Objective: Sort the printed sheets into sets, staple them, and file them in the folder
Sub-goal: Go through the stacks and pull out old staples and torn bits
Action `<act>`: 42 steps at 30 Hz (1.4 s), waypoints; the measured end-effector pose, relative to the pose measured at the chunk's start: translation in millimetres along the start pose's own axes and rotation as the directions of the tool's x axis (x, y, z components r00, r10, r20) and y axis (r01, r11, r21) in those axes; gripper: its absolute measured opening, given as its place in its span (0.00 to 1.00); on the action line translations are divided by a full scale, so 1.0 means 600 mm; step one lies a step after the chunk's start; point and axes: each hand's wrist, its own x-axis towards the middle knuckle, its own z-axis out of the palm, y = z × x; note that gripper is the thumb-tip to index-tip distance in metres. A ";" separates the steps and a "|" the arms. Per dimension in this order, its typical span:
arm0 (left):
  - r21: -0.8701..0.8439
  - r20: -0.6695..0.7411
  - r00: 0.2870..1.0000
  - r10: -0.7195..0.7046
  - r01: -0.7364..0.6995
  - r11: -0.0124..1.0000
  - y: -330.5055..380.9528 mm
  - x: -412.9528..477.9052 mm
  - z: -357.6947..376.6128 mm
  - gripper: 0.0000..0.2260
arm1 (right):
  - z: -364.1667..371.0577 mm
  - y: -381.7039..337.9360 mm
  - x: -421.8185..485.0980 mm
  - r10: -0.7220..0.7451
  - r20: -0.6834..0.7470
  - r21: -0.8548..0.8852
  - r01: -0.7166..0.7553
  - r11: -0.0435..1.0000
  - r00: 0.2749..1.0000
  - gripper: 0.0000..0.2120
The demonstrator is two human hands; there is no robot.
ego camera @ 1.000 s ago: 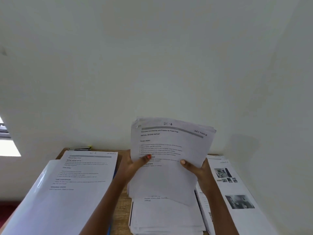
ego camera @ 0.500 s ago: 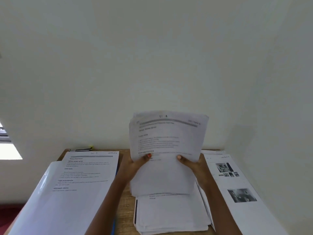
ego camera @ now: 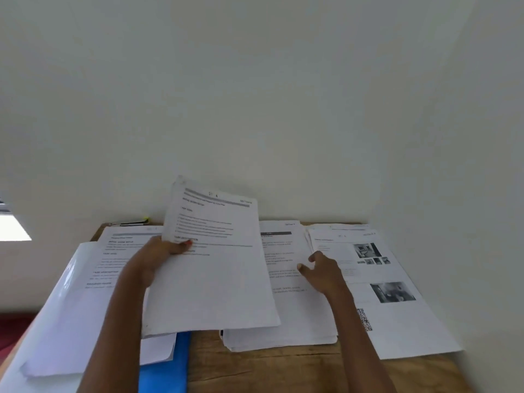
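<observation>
My left hand (ego camera: 158,258) grips a set of printed sheets (ego camera: 215,265) by its left edge and holds it tilted above the desk. My right hand (ego camera: 323,269) rests with loose fingers on the middle stack of printed sheets (ego camera: 292,316), which lies flat on the wooden desk (ego camera: 283,367). Another set of sheets (ego camera: 93,302) lies on the left, over a blue folder (ego camera: 164,364). A set with printed photos (ego camera: 391,304) lies on the right.
A white wall closes the back and right sides of the desk. A dark pen-like item with a yellow tip (ego camera: 133,222) lies at the desk's back left corner. A glossy white sheet (ego camera: 56,296) overhangs the left edge.
My right hand has let go of the held set and dropped onto the middle stack. The left hand has carried the set leftward and lower. The view has tipped down, showing more desk.
</observation>
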 end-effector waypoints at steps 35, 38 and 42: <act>-0.116 0.317 0.947 -0.041 0.082 0.990 -0.040 0.034 0.120 0.40 | -0.008 0.051 0.031 0.005 -0.011 0.286 -0.002 0.958 1.000 0.17; -0.356 0.392 0.918 0.058 0.093 0.930 -0.024 0.038 0.095 0.44 | -0.014 0.049 0.030 -0.005 0.167 0.672 -0.111 0.732 0.986 0.22; -0.521 0.425 0.900 0.098 0.155 0.840 -0.001 0.032 0.092 0.38 | -0.005 0.029 0.032 -0.205 0.454 0.861 -0.366 0.354 0.867 0.37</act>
